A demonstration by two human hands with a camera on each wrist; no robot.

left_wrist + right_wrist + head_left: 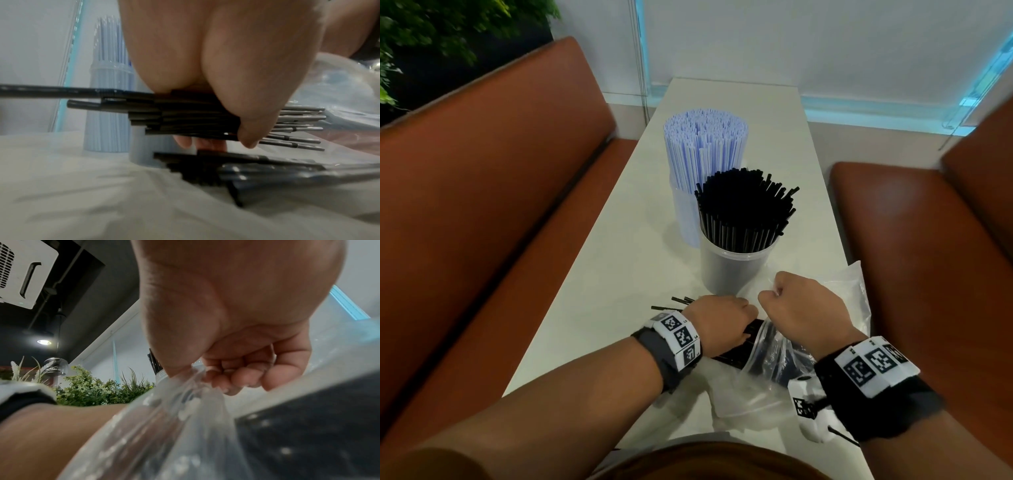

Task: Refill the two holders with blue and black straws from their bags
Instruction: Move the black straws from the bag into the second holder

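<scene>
Two clear holders stand mid-table: the far one [683,212] packed with blue straws [705,144], the near one [732,270] full of black straws [743,209]. My left hand [722,323] grips a bundle of black straws [185,116] at the mouth of a clear plastic bag [770,349]; their tips poke out past my wrist [681,301]. More black straws [226,165] lie below the bundle, partly inside the bag. My right hand [801,308] is fisted, pinching the bag's upper edge [191,382] and holding it up.
Another crumpled clear bag [849,281] lies at the table's right edge. One loose black straw [842,437] sits under my right wrist. Orange bench seats [493,192] flank the narrow white table [739,102] on both sides.
</scene>
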